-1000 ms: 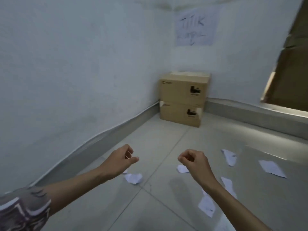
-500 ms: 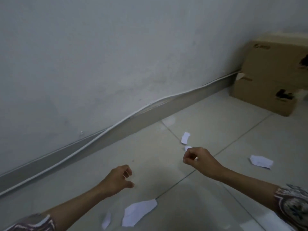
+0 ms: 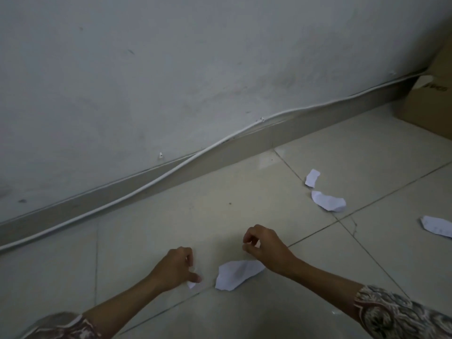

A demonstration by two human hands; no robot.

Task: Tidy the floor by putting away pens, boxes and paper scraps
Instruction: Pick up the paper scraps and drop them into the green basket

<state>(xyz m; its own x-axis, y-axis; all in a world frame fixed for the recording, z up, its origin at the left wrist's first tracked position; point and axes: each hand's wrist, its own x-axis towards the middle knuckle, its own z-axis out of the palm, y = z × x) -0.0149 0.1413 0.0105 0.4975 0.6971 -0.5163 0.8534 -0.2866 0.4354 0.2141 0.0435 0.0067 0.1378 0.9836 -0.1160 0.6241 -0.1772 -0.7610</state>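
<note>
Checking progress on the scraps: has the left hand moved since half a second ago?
Yes. The left hand has come closer to the large paper scrap on the floor and now touches a small scrap beside it.

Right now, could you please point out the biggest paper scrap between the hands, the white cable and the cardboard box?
biggest paper scrap (image 3: 238, 274): head view, its flat middle.
white cable (image 3: 171, 170): head view, mid-run along the skirting.
cardboard box (image 3: 430, 111): head view, its side face.
</note>
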